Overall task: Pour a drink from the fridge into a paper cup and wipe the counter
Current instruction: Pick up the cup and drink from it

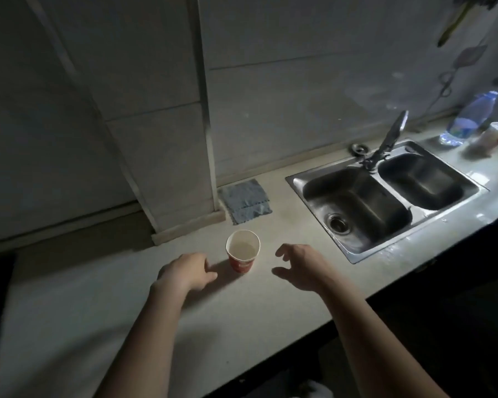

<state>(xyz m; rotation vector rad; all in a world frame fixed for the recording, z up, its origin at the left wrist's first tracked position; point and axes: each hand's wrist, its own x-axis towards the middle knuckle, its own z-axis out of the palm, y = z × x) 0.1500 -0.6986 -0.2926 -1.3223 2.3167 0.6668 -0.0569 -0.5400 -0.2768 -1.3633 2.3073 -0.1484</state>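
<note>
Cup [243, 255] sat upright on the counter [98, 297], pale drink inside! Left hand [184, 270] just beside it, loosely curled, empty; cloth [245, 201] behind by the wall; right hand [302, 265] spread, holding nothing; sink [295, 179] further right.

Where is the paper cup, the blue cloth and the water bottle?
paper cup [241, 264]: head view, red outer wall.
blue cloth [245, 201]: head view, its middle.
water bottle [469, 119]: head view, clear body.

Glossy steel sink [295, 179], matt counter [98, 297], paper cup [241, 264], nubby cloth [245, 199]
</note>
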